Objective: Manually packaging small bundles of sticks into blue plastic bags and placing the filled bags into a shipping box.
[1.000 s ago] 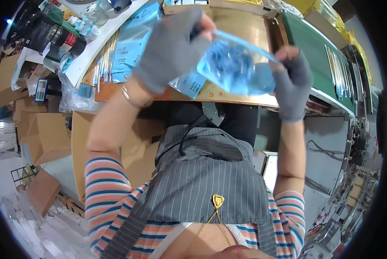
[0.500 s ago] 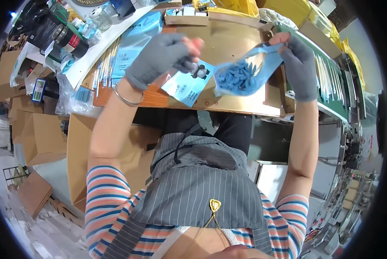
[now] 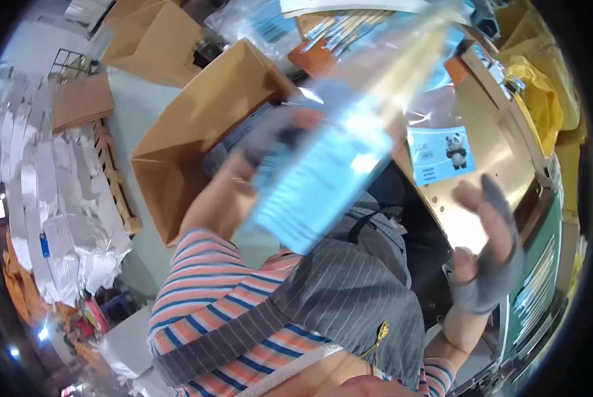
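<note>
A clear plastic bag with a pale blue printed panel (image 3: pixel 326 178) is in the air in front of me, smeared by motion. My left hand (image 3: pixel 276 135), in a grey fingerless glove, is at its left edge and seems to grip it, though blur hides part of the fingers. Beneath that hand stands an open cardboard box (image 3: pixel 177 162) with bluish packages inside. My right hand (image 3: pixel 488 255), gloved alike, is open and holds nothing, its fingers apart by the table's near edge. Close to it, a blue card with a panda (image 3: pixel 442 155) lies on the table in clear plastic.
The brass-coloured tabletop (image 3: pixel 515 149) has a raised rim on its far side. Thin sticks (image 3: pixel 346 30) lie at its upper left, and more sticks (image 3: pixel 538 274) lie on a green board at right. Another carton (image 3: pixel 154 43) and white wrapped bundles (image 3: pixel 71 218) are to the left.
The view has swung left toward the cardboard box. My left hand has moved over the box with the blue-panelled bag. My right hand has let go of the bag of blue pieces, which I cannot make out now.
</note>
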`<state>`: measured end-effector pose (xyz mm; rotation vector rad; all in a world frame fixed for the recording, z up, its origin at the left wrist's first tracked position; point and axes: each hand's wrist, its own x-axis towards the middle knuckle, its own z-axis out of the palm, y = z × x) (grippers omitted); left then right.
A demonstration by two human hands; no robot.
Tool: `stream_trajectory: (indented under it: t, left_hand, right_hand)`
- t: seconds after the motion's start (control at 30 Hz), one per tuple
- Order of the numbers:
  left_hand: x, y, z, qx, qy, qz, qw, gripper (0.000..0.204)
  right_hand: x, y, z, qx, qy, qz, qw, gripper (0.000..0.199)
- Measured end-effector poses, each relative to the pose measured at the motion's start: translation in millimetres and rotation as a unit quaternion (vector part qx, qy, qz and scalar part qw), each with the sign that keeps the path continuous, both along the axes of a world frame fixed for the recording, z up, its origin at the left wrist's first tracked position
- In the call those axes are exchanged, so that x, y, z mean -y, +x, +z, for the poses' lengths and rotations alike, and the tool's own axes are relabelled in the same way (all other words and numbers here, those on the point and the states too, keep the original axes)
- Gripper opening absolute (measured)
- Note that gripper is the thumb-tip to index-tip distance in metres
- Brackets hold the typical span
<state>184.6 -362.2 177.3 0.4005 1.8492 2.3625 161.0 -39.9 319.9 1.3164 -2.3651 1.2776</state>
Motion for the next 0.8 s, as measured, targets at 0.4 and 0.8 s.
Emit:
stream_trajectory:
  t: [0.4, 0.8]
  left_hand:
    - [201.5, 111.0, -178.1, 0.484, 0.081, 0.298, 0.819, 0.035]
    - [151.8, -23.0, -151.5, 0.21, -0.243, 0.315, 0.893, 0.022]
  right_hand:
    - [-85.3, -9.7, -97.1, 0.239, 0.03, -0.255, 0.937, 0.028]
    - [-105.1, -10.5, -275.8, 0.028, 0.164, -0.475, 0.864, 0.039]
